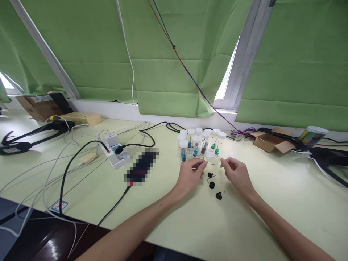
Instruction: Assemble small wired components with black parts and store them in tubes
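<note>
My left hand [190,174] is closed, thumb and fingers pinching a thin metal rod [203,155] that points up. Across from it, my right hand [236,174] pinches another slim metal rod [216,165], whose tip points left toward my left hand. On the table between the hands lie a small black knob [210,174], a bent metal hex key [211,178], a larger black knob [212,185] and a black disc-shaped piece [219,195]. Just behind the hands stand several clear tubes with white caps [222,135], holding blue and green parts on thin stems.
Left of the hands lies a dark pixelated object [141,166], with a power strip [112,152] and tangled cables beyond. At the right are an open cardboard box [268,141], a printed canister [312,135] and a black strap-like frame [328,159]. Green blinds [176,83] hang behind.
</note>
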Motion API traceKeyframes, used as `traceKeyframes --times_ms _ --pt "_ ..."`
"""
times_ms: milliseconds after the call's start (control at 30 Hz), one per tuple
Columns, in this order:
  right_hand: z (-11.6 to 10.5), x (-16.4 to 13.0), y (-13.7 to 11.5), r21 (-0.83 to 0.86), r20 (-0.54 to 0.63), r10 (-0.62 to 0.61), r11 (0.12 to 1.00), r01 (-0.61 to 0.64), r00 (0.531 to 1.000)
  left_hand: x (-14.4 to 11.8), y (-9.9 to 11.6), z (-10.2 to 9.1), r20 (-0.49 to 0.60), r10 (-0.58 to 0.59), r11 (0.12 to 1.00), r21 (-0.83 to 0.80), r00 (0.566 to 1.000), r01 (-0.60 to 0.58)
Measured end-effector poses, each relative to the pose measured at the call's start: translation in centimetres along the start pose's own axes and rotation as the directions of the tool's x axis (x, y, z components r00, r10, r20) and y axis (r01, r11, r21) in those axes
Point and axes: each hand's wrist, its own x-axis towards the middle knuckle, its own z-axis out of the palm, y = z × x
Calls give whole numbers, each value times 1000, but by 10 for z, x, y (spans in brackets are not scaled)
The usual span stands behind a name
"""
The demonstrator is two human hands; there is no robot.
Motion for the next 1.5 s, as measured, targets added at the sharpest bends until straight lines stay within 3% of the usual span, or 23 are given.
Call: traceKeyframes --times_ms 100,267,700,933,1267,1500 --pt "-1 4 6 -150 -16 -44 988 41 999 1 -3 0 13 -13 1000 -6 1000 13" --pt "-1 6 11 -274 67 -10 961 28 998 2 -6 1 30 -52 998 27 998 51" --pt "-1 11 24 -367 185 30 929 40 982 4 1 -1 35 -109 991 -68 993 112" --pt "-2 12 24 -424 193 22 904 63 981 4 -2 -2 48 -133 986 -91 990 137" --pt "-2 10 20 -390 173 -67 911 131 983 4 -9 -1 85 -168 984 -42 982 172" --pt "1 3 13 -254 282 -134 944 209 950 3 -7 -1 78 -168 984 -43 983 172"
